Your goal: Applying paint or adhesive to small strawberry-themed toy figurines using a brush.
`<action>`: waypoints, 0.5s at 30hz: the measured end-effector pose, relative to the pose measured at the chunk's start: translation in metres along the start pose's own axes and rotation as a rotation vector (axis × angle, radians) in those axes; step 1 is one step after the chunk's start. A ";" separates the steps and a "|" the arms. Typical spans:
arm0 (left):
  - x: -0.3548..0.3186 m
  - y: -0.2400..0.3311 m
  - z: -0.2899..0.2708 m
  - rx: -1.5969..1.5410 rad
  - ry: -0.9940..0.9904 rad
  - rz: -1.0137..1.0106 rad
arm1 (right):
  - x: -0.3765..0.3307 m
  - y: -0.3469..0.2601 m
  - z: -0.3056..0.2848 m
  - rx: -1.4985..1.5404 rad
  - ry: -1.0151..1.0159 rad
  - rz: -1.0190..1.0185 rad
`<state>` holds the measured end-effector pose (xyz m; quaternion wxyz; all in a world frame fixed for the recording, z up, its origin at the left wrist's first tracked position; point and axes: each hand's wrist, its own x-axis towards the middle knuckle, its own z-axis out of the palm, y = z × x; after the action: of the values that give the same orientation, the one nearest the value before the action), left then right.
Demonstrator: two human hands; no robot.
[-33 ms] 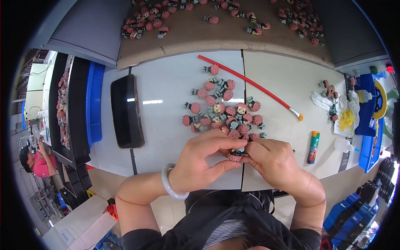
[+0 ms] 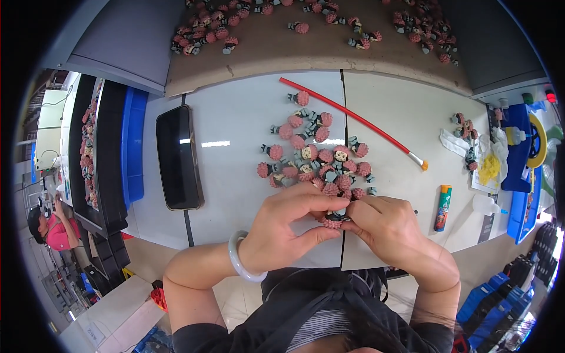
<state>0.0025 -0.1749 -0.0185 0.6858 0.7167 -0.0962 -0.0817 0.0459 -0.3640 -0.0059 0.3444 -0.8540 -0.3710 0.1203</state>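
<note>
No change could be made out: at the lower centre of the frame, a pink-haired figurine (image 2: 332,223) was still pinched in the left hand (image 2: 278,220) and met by the bunched fingers of the right hand (image 2: 386,222), its handling uninterrupted.

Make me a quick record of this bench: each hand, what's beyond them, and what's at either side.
Left hand: thumb and fingers around a pink-headed figurine
Right hand: fingers at that figurine's right side; exact grip hidden
Just beyond hands: loose cluster of similar figurines
Left of cluster: dark-screened phone, lying flat
Right of cluster: red-handled brush, lying diagonally
Right of right hand: green-and-orange tube
Far edge: brown shelf bearing more figurines
</note>
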 end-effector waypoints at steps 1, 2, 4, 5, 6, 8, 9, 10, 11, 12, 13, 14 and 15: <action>0.000 0.000 0.000 0.000 0.000 0.000 | 0.000 0.000 0.000 0.001 0.000 0.000; 0.000 0.001 0.001 0.005 0.013 -0.002 | 0.000 0.000 0.000 0.005 0.001 0.003; 0.001 0.003 0.001 0.009 0.023 -0.004 | 0.000 0.000 0.002 0.009 0.003 0.008; 0.002 0.004 -0.001 0.048 0.014 0.021 | -0.001 0.000 0.002 0.023 0.016 -0.003; 0.002 0.004 -0.001 0.088 0.006 0.047 | -0.001 0.001 0.003 0.037 0.029 -0.014; 0.001 0.003 0.001 0.078 0.020 0.033 | -0.002 0.002 0.001 0.013 0.005 -0.018; 0.001 0.002 0.002 0.067 0.033 0.019 | -0.002 0.002 0.000 -0.013 -0.019 -0.022; 0.001 0.002 0.002 0.067 0.033 0.019 | -0.002 0.001 0.001 -0.012 -0.020 -0.022; 0.002 0.002 0.001 0.074 0.030 0.036 | -0.001 0.000 0.002 0.011 0.006 -0.012; 0.002 0.002 0.000 0.081 0.027 0.053 | -0.001 -0.001 0.002 0.034 0.033 -0.001; 0.002 0.002 0.000 0.082 0.028 0.052 | -0.001 -0.001 0.001 0.034 0.032 -0.002; 0.001 0.002 0.000 0.100 0.026 0.043 | -0.001 0.000 0.000 0.009 0.009 -0.018; 0.000 0.003 0.000 0.118 0.023 0.034 | 0.000 0.000 0.000 -0.016 -0.014 -0.034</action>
<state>0.0029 -0.1752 -0.0159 0.6446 0.7552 -0.1050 -0.0558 0.0457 -0.3641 -0.0055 0.3371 -0.8493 -0.3889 0.1174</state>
